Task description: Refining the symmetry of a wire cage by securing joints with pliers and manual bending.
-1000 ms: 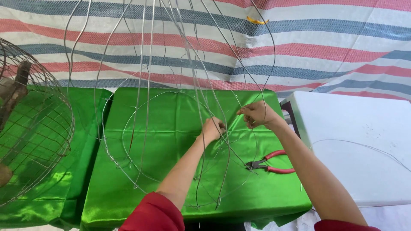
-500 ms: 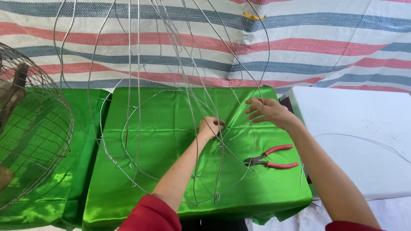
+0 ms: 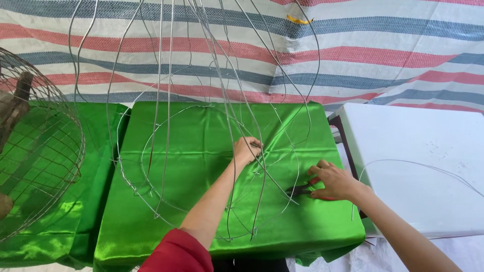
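Two bare hands at work over a table draped in shiny green satin cloth. Left hand is closed in a fist around strands of a thin silver wire frame, gripping it near mid-table. The frame stands on the cloth: its round base hoop lies flat, and long curved ribs rise from it toward the top of the view, so the long axis runs roughly vertical, top out of shot.

Right hand lies palm down on red-handled pliers at the right side of the green cloth, fingers curled over the handles. Can't tell if it has a firm grip or is only resting on them. The dark jaws point left, toward the frame; long axis roughly left-right.

Containers: one round dark wire-mesh cage at the left edge, partly cut off. A brown object sits inside; what it is can't be told.

White table on the right carries a loose curved wire. Striped red, white and blue tarp behind.
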